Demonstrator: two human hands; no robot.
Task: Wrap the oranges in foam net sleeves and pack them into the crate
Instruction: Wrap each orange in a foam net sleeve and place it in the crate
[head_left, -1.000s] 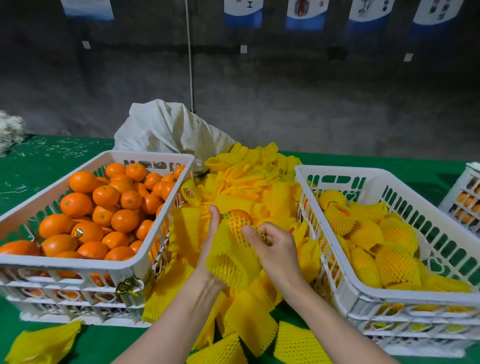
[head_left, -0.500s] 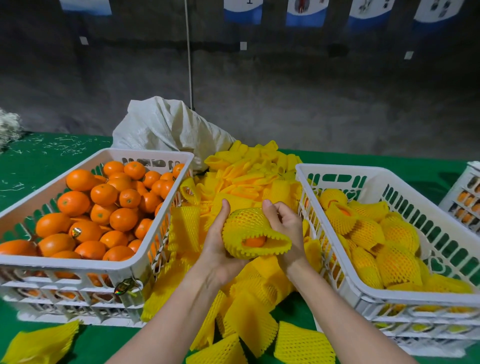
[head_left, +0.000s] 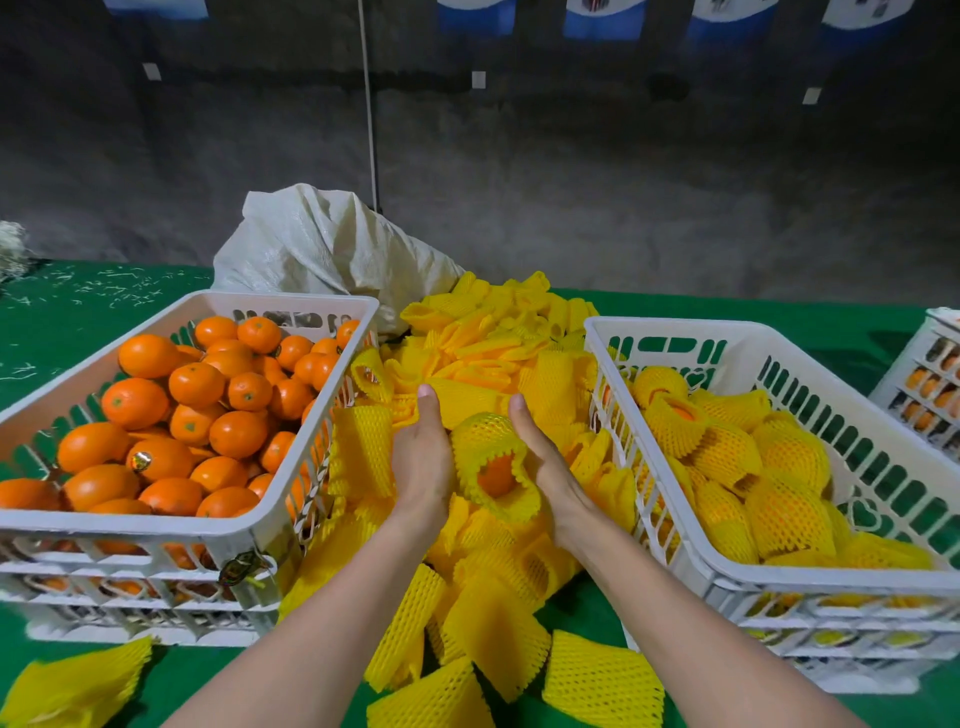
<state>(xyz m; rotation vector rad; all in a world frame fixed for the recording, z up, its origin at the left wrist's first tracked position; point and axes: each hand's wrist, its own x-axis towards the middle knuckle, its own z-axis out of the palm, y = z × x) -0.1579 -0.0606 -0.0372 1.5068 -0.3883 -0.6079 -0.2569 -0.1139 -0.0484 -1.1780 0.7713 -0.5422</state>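
Both forearms cut off by the bottom edge. Loose yellow foam net sleeves (head_left: 493, 613) piled on the green table (head_left: 78, 312), some cropped at the near edge.

Above the pile, left hand (head_left: 422, 457) and right hand (head_left: 545, 462) cup the sleeved orange (head_left: 491, 447), a round orange fruit in yellow foam mesh, one palm on each side. Thumbs point up and away. The fingers of both curl under and behind it, gripping, mostly hidden. The sleeve's open end faces the camera, with bare peel showing inside.

Versus half a second ago: the right hand has slid off the top to the side, the thumbs have lifted, and the opening looks rounder and less flared. It is in roughly the same spot between the crates.

Left: white slotted plastic crate (head_left: 130, 530) full of bare oranges (head_left: 197, 384), stacked on another crate whose contents are barely visible. Right: matching white packing crate (head_left: 779, 577) holding wrapped oranges (head_left: 779, 509). The lower crate's contents are unclear. A third crate (head_left: 935, 374) is cropped at the right edge.

Behind the pile sits a white woven sack (head_left: 322, 249).
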